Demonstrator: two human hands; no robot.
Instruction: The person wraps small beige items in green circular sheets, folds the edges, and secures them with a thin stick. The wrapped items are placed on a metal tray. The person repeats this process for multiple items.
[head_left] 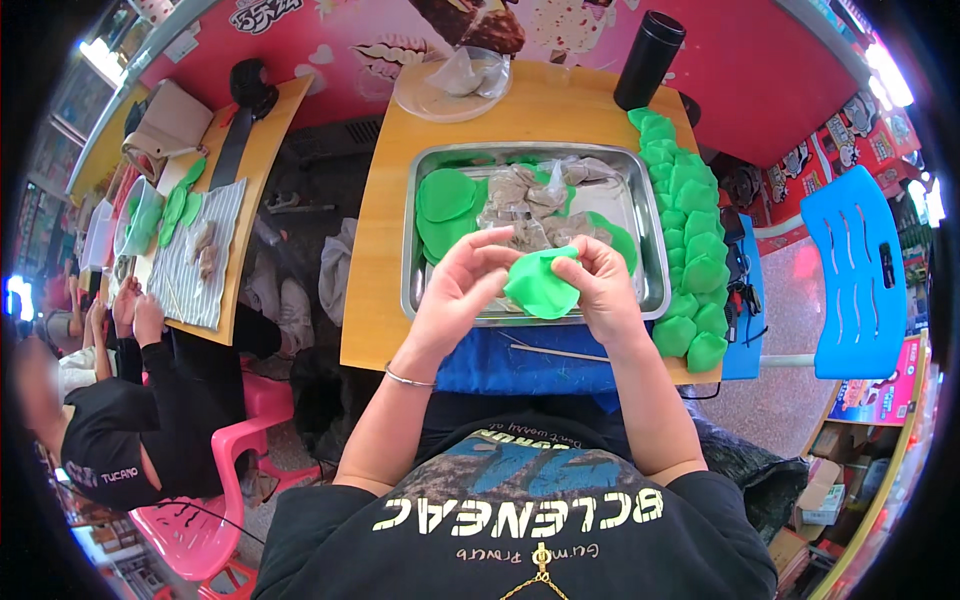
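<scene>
A thin, rounded green piece point(541, 287), folded over at its top edge, is held up in front of the metal tray. My right hand point(603, 285) pinches its upper right side between thumb and fingers. Close to the piece's left edge is my left hand point(463, 285), its fingers apart and stretched; whether a fingertip touches the piece is hard to see. Below them the silver tray point(411, 255) holds flat green rounds point(446, 196) at its left and clear plastic bags of greyish-brown stuff point(520, 196) in its middle.
Folded green pieces point(690, 215) line the table's right edge. A black cylinder point(650, 60) and a clear plastic lid point(425, 98) stand at the back. A thin stick point(560, 352) lies on blue cloth point(480, 365) in front. Another person point(130, 420) works at a left table; a blue chair point(855, 275) stands right.
</scene>
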